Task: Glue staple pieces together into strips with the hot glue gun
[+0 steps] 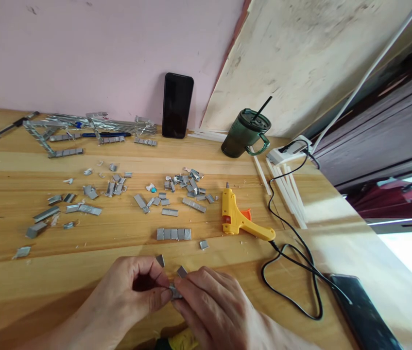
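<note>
Near the front of the wooden table, my left hand point(129, 291) pinches a small grey metal piece point(175, 291) between thumb and index finger. The fingers of my right hand point(215, 304) close on the same piece from the right and partly cover it. Two more small grey pieces point(160, 260) show just beyond my fingertips, one by each hand. Farther off lies a row of joined grey pieces point(174, 234), with a single piece point(204, 245) to its right. A yellow glue gun point(237, 218) rests on its side to the right.
Loose grey pieces point(191, 187) lie scattered across the table. Behind them are assembled metal frames point(65, 152), a phone point(177, 104) against the wall and a green mug point(242, 133). White sticks point(288, 194), a black cable point(293, 228) and a dark flat object point(366, 311) occupy the right.
</note>
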Tool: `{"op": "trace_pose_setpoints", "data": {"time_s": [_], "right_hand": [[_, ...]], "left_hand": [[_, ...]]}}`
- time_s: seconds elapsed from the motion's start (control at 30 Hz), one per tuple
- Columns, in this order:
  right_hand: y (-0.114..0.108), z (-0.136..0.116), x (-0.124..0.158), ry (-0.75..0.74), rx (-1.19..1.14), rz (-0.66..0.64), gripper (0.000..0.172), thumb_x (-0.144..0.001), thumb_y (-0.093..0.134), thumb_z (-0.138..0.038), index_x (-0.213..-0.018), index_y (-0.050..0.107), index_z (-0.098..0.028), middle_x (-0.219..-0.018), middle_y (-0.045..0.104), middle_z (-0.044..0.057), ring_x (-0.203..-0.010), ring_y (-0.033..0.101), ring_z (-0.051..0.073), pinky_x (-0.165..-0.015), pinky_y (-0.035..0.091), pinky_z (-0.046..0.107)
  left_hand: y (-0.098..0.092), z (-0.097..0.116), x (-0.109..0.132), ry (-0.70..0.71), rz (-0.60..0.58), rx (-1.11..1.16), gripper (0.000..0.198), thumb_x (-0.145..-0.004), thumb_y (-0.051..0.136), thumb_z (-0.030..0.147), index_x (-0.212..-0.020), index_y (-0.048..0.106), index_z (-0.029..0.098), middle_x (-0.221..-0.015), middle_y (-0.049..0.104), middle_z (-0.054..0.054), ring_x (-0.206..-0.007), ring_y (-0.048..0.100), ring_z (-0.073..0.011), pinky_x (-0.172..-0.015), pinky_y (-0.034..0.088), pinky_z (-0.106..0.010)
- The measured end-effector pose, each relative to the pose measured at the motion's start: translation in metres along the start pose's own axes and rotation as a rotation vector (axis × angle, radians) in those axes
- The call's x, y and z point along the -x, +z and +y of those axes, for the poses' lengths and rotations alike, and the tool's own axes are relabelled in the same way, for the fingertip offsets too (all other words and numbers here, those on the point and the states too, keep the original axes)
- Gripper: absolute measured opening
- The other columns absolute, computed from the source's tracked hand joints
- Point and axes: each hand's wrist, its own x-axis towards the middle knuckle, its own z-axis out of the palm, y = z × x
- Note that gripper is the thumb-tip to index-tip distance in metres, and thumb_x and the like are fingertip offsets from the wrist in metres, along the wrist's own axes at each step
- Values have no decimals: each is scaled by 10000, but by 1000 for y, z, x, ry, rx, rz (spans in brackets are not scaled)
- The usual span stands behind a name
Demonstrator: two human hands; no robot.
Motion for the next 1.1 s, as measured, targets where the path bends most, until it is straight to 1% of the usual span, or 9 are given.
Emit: {"op": "trace_pose_setpoints", "data": {"time_s": [0.2, 0.5, 0.67, 0.73, 0.8, 0.9, 1.0, 1.03, 1.1], "right_hand": [[0, 0, 2, 11, -15, -42, 242, -930, 411, -107, -817, 624, -107, -670, 667, 56, -558, 611, 149, -504, 534, 256], [8, 2, 7, 18, 0, -99, 283, -966, 369, -144, -848, 626, -122, -677, 651, 37, -566, 586, 146, -500, 498, 265], [7, 4, 4, 40, 1, -51, 326, -989, 333, -190, -850, 622, -131, -679, 654, 46, -557, 591, 147, -493, 505, 255], [6, 6, 2, 57, -19, -32, 301, -992, 341, -203, -915, 617, -113, -692, 661, 49, -578, 602, 149, -508, 512, 253], [4, 8, 2, 63, -40, -3, 248, -984, 381, -196, -973, 609, -99, -727, 672, 56, -613, 617, 151, -532, 518, 252], [1, 12, 7, 95, -52, 2, 188, -962, 441, -187, -974, 618, -125, -743, 664, 43, -610, 609, 139, -536, 508, 242], [0, 16, 17, 202, -37, -108, 212, -955, 445, -210, -908, 645, -158, -710, 632, 25, -590, 595, 135, -521, 490, 238], [0, 16, 20, 230, -32, -145, 227, -955, 436, -215, -896, 650, -164, -710, 630, 25, -597, 599, 138, -525, 489, 240], [1, 17, 25, 258, -27, -185, 242, -953, 426, -214, -889, 655, -169, -717, 630, 26, -613, 605, 144, -532, 489, 244]], "left_hand": [[2, 2, 3, 25, 25, -29, 230, -701, 669, 365, -629, 576, 167, -588, 503, 42, -574, 427, -114, -543, 342, -226], [3, -2, 2, 34, 40, 17, 227, -674, 705, 351, -626, 581, 167, -578, 511, 51, -568, 405, -104, -536, 306, -221], [3, 1, -2, -3, 64, 17, 245, -642, 730, 353, -616, 591, 152, -559, 491, 57, -547, 387, -92, -520, 275, -216], [1, 4, -2, -23, 55, 33, 249, -630, 740, 362, -643, 619, 146, -582, 527, 45, -560, 418, -97, -534, 301, -216], [-1, 7, 0, -14, 64, 16, 245, -661, 716, 382, -687, 645, 149, -621, 573, 28, -587, 461, -110, -552, 340, -221], [-6, 10, 5, 47, 153, -117, 240, -720, 653, 415, -727, 646, 175, -640, 600, 16, -605, 511, -136, -551, 387, -233], [-7, 10, 9, 183, 240, -411, 116, -725, 637, 324, -752, 645, 211, -701, 616, 12, -661, 561, -165, -606, 436, -261], [-6, 10, 9, 238, 230, -541, 80, -706, 650, 270, -768, 654, 220, -752, 627, 6, -708, 579, -178, -650, 450, -278], [-3, 7, 8, 320, 167, -799, 146, -662, 677, 184, -801, 673, 229, -840, 637, -6, -798, 594, -210, -729, 459, -323]]}}
